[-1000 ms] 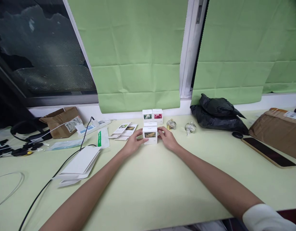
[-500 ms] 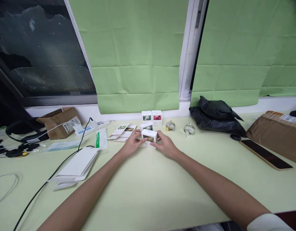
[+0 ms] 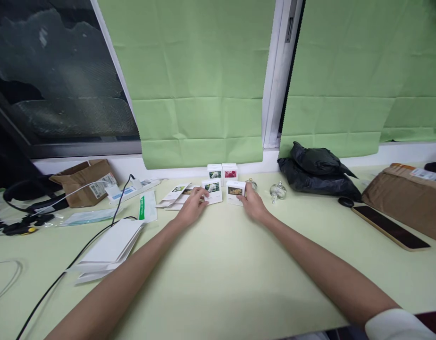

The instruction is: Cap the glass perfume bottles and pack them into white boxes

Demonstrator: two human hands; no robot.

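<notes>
My right hand (image 3: 254, 203) is closed around the right side of a small white box (image 3: 235, 190) with a yellow-flower picture, its thumb across the front. The box stands on the table. My left hand (image 3: 193, 208) has curled fingers at the left edge of another white box (image 3: 213, 188), which shows white flowers. A narrow gap separates these boxes. Behind them stand a white-flower box (image 3: 214, 172) and a pink-flower box (image 3: 230, 173), side by side. Printed white cardboard pieces (image 3: 174, 192) lie left of my left hand, partly covered by it.
Two glassy ornaments, one partly behind my right hand (image 3: 252, 182) and one farther right (image 3: 278, 191), sit near black plastic bags (image 3: 317, 172). A phone (image 3: 391, 227) and brown parcel (image 3: 409, 198) lie right. At left are folded white cards (image 3: 110, 245), a black cable (image 3: 50, 288) and an open carton (image 3: 85, 184).
My hands have moved apart. My right hand has shifted the yellow-flower box to the right; my left hand has let go of it and moved to the white-flower box, now turned and fully visible.
</notes>
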